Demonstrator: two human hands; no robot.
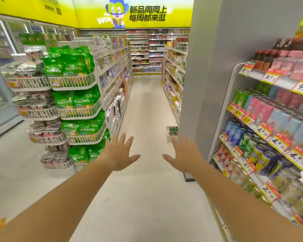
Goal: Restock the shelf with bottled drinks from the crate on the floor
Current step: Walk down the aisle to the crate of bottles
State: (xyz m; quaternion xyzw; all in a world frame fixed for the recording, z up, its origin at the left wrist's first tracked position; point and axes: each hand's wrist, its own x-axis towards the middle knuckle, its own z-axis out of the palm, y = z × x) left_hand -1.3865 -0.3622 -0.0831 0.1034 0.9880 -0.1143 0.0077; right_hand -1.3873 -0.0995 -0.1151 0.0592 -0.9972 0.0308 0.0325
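Both hands, left hand (118, 154) & right hand (184, 155), reach fwd, fingers spread wide, holding nothing, prob. for balance/ready. Crate (172, 133) w/ bottles sits on floor ahead, beside pillar (208, 75), apart from hands.

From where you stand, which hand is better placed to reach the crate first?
Right, marginally. The crate sits on the floor by the grey pillar, just above the right hand; the left hand is farther left. Both are open and empty.

White crate (171, 135) of bottles, floor-level
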